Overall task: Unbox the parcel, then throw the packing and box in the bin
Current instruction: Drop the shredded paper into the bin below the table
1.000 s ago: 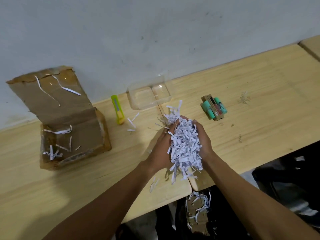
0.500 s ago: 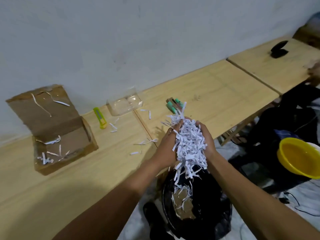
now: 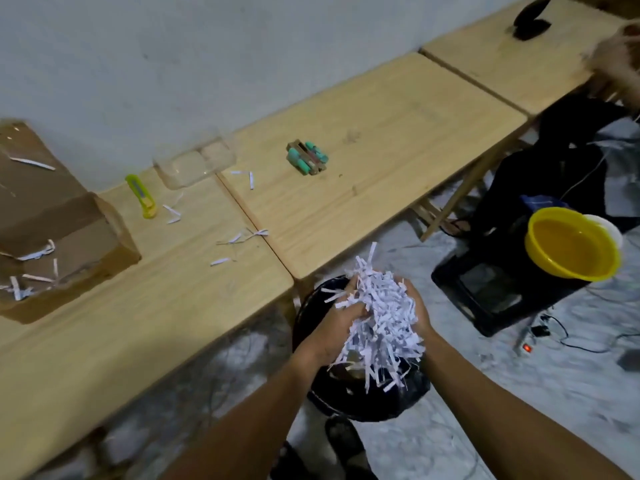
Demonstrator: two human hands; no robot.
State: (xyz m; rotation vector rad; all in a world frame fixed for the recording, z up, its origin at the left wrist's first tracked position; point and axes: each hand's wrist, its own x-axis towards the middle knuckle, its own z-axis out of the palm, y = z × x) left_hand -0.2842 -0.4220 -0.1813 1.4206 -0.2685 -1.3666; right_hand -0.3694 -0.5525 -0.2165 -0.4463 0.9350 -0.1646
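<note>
No text, label, brand, number or sign can be read on anything in view. The box [image 3: 62,233], well to the left of the hands, shows plain brown card, and the shredded paper [image 3: 379,317] held in the grip is too fine and blurred for any print to be made out. The knife [image 3: 142,195] beyond the grip to the left bears no legible mark.

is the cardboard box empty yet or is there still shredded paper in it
Not empty. The cardboard box lies open on the table with several loose white strips inside.
</note>
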